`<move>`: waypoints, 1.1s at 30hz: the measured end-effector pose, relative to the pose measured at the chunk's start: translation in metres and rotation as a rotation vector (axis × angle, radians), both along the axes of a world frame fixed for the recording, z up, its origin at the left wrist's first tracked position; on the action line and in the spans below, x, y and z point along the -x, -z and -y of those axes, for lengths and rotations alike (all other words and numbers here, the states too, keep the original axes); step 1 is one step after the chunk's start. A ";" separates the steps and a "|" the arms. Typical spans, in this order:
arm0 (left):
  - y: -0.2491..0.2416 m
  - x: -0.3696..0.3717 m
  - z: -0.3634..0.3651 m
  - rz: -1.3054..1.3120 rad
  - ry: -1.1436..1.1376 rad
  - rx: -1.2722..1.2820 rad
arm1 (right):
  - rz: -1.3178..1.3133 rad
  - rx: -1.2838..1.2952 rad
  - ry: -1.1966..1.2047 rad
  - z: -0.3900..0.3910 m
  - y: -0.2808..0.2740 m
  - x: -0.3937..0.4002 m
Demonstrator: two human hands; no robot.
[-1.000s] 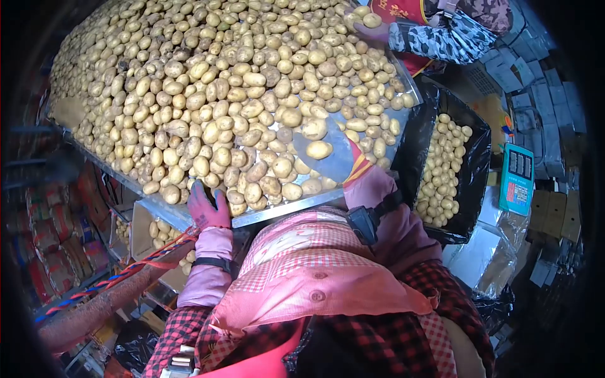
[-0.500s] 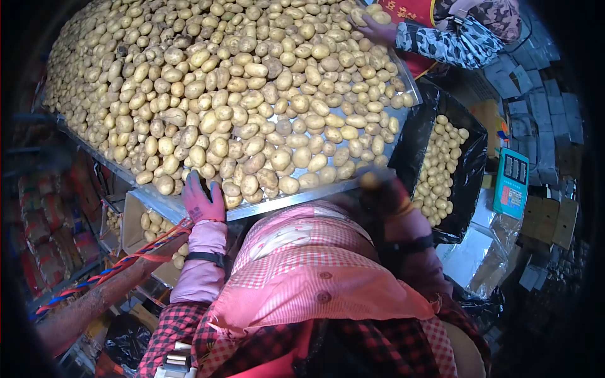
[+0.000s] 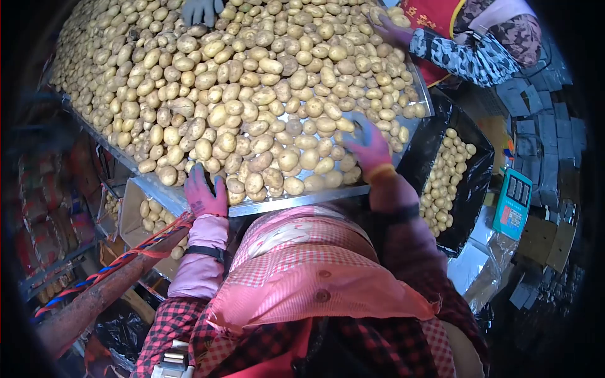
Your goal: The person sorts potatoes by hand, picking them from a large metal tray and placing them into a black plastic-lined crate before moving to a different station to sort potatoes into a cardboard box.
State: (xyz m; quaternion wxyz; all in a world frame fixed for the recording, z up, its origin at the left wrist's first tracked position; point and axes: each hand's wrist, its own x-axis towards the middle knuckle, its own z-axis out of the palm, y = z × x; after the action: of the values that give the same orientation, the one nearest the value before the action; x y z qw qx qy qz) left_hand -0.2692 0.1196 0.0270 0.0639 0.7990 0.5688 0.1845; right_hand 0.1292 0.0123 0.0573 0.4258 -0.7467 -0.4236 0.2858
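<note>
My left hand, in a pink and blue glove, rests at the metal table's near edge with its fingers apart, touching the potatoes there and holding none. My right hand, gloved the same way, hovers over the right part of the potato heap. Its thumb and fingers are spread and slightly blurred, close to a potato. Loose potatoes lie around both hands on the metal table.
A black-lined crate with potatoes stands at right, beside a teal scale. A cardboard box with potatoes is at lower left, near a rope-wrapped pole. Another person's hand and a grey-gloved hand are over the heap.
My right hand has moved from the table's front edge, where a potato showed at its fingers, up over the heap. A grey-gloved hand has appeared at the top. My left hand stays put.
</note>
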 end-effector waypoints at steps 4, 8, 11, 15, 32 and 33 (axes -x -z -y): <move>0.005 0.002 0.000 0.017 0.008 -0.029 | 0.684 0.338 -0.176 -0.067 0.030 0.026; 0.005 0.002 0.000 0.018 0.005 -0.049 | 0.410 0.172 -0.237 -0.056 0.056 0.001; 0.003 -0.001 0.001 0.012 -0.013 -0.021 | 0.472 0.135 -0.252 -0.022 0.066 0.001; 0.002 0.000 0.002 -0.009 -0.004 0.005 | 0.597 0.305 -0.242 -0.029 0.031 0.035; 0.011 0.005 0.000 0.011 0.018 0.007 | 1.052 -0.158 -0.192 0.090 -0.090 -0.081; 0.011 0.005 0.000 0.010 0.013 0.012 | 1.229 -0.190 -0.079 0.106 -0.102 -0.100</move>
State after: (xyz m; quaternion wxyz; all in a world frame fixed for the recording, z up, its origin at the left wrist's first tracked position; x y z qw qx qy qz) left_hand -0.2743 0.1194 0.0160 0.0727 0.8013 0.5643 0.1846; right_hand 0.2288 -0.0939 0.1591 0.1581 -0.7174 -0.6420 -0.2197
